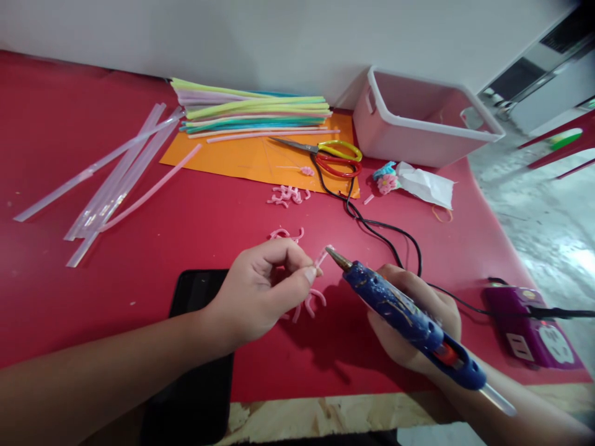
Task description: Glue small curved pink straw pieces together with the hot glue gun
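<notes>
My left hand (274, 282) pinches a short pink pipe cleaner piece (322, 255) between thumb and forefinger. A blue hot glue gun (395, 303) is gripped in my right hand (418, 310), its metal nozzle at the free end of the pink piece. From the gun's rear sticks a clear glue stick. Curled pink pipe cleaner pieces (312, 302) lie on the red tabletop under and beyond my left hand, which partly hides them. Another cluster of bent pink pieces (288, 195) sits farther back.
A black phone (195, 371) lies beneath my left forearm. Farther back are clear glue sticks (125, 173), colourful pipe cleaners (260, 111) on orange card (232, 158), scissors (325, 152) and a pink bin (418, 130). A black cord (385, 226) runs near a purple power strip (530, 328).
</notes>
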`<state>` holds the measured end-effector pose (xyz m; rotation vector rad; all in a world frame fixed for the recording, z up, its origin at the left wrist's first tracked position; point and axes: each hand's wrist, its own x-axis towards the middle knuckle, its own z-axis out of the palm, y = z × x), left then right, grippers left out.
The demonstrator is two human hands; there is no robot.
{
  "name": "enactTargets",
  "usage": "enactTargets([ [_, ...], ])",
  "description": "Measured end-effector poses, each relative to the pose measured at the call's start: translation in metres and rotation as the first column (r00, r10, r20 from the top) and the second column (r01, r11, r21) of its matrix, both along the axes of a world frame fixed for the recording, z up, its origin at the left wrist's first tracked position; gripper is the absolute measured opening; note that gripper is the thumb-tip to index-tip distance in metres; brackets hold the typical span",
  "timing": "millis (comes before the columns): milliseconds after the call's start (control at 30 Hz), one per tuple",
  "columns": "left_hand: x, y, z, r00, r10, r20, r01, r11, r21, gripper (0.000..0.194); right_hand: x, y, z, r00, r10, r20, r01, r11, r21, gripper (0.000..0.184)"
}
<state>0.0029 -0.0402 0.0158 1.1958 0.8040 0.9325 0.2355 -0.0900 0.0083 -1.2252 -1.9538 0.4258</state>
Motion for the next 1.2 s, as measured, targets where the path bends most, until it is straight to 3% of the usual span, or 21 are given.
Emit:
enactTargets([
  [267,0.0024,-0.0010,-0.0022,0.999,-0.032,0.019,0.032,0.999,-0.001,0.016,-0.0005,0.0008,0.0020,0.996,-0.057,0.064,0.056,0.998,0.020,0.021],
  [600,0.0028,-0.0005,-0.0058,0.997,0.071,0.021,-0.074,0.981,0.177,0.011,0.0002,0.0000,0.0027,0.994,-0.070,0.079,0.068,0.997,0.031,0.021],
  [833,0.0000,-0.0018,-0.0061,0.996,0.081,-0.043,-0.070,0.974,0.215,0.011,0.0004,0.0003,0.0026,0.994,-0.064,0.086,0.060,0.997,0.046,0.020],
  [1200,0.0008,0.0001,0.0025,0.995,0.089,-0.052,-0.086,0.994,0.062,0.019,-0.0011,0.0010,0.0042,0.999,-0.019,0.049,0.018,1.000,0.015,0.025],
])
